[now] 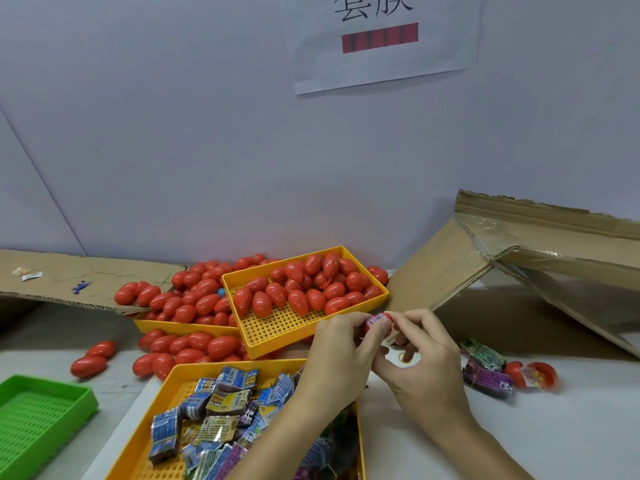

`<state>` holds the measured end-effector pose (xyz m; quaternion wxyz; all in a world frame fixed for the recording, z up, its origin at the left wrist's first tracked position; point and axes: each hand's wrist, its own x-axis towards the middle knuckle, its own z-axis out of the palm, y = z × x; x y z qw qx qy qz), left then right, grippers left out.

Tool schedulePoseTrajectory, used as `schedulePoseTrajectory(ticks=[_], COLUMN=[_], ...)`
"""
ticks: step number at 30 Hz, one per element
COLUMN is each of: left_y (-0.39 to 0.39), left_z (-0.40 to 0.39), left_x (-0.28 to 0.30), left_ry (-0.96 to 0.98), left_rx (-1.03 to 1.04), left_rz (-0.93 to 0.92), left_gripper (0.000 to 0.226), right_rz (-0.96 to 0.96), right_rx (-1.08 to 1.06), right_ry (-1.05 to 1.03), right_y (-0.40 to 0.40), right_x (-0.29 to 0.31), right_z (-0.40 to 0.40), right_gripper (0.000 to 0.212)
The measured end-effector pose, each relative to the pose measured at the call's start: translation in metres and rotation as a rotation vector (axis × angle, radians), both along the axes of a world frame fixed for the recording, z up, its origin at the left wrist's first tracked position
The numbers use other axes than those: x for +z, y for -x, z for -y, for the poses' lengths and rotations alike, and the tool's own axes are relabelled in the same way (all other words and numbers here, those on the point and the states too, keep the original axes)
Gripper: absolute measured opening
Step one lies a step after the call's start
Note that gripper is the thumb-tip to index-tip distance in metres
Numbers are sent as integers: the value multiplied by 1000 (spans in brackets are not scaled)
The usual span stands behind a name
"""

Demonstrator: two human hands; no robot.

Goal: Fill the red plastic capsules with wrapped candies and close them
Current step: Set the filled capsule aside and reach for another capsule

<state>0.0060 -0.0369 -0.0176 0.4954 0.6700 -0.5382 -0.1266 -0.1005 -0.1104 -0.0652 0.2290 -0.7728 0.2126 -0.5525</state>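
Above the perforated yellow tray (162, 403) of crinkly wrapped candies (227, 403), left hand (341, 355) and right hand (420, 355) pinch one glossy red capsule (375, 322), a pink foil wrapper poking out.

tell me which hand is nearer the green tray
Left. The left hand is over the candy tray's far end, nearer the green tray at the table's left edge; the right hand is farther right.

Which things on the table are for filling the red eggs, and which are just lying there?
For the job: red capsules, wrapped candies, the capsule in both hands.
Just lying about: green tray, cardboard box, paper sign.
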Motion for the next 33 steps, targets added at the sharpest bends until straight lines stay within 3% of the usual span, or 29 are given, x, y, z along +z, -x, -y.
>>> schedulePoseTrajectory(ticks=[4, 8, 11, 13, 15, 18, 26, 33], left_y=[1, 1, 1, -2, -6, -6, -7, -4], left_z=[-1, -3, -2, 0, 0, 0, 1, 0], left_x=[2, 3, 1, 0, 0, 0, -2, -1], left_ry=[8, -12, -42, -56, -90, -148, -172, -159], left_rx=[26, 60, 96, 89, 18, -55, -60, -63], left_rz=[-24, 61, 158, 49, -189, -398, -459, -329], left_gripper=[19, 31, 22, 17, 16, 21, 23, 22], right_rz=[-20, -84, -154, -167, -151, -110, -94, -77], right_rx=[10, 58, 43, 37, 73, 76, 16, 74], right_ry=[-13, -13, 11, 22, 6, 17, 80, 85], right_y=[-1, 4, 5, 4, 4, 4, 5, 3], right_x=[2, -2, -4, -5, -4, -1, 0, -1], right_z=[0, 9, 10, 9, 9, 8, 7, 7], right_gripper=[33, 39, 45, 51, 55, 48, 50, 46])
